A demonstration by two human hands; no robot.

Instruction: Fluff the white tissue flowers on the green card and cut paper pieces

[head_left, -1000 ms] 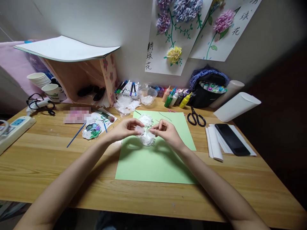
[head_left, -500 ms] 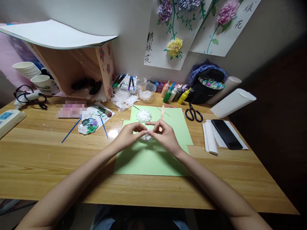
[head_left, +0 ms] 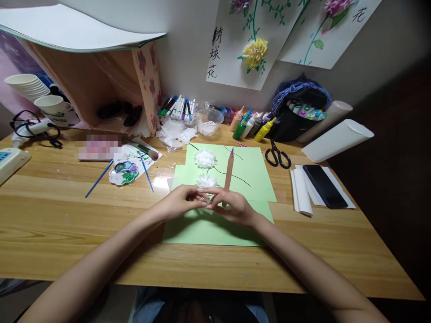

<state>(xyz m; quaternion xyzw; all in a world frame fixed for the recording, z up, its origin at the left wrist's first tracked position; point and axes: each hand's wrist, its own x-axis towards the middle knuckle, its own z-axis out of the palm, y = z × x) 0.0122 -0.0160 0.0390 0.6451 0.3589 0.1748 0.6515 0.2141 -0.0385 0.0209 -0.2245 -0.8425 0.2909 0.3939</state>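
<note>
Head view: your left hand (head_left: 183,199) and right hand (head_left: 236,206) pinch a half-hidden scrap (head_left: 208,209) between their fingers above the green paper (head_left: 215,234); press lightly, with the right's pencil (head_left: 229,172) clear of the puffs (head_left: 205,159).

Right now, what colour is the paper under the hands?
Light green paper; head view shows it best.

The wooden table (head_left: 50,229) bears green paper (head_left: 254,157); just right of it, black scissors (head_left: 276,158) and white paper (head_left: 301,193); left, a blue stick (head_left: 99,178).
</note>
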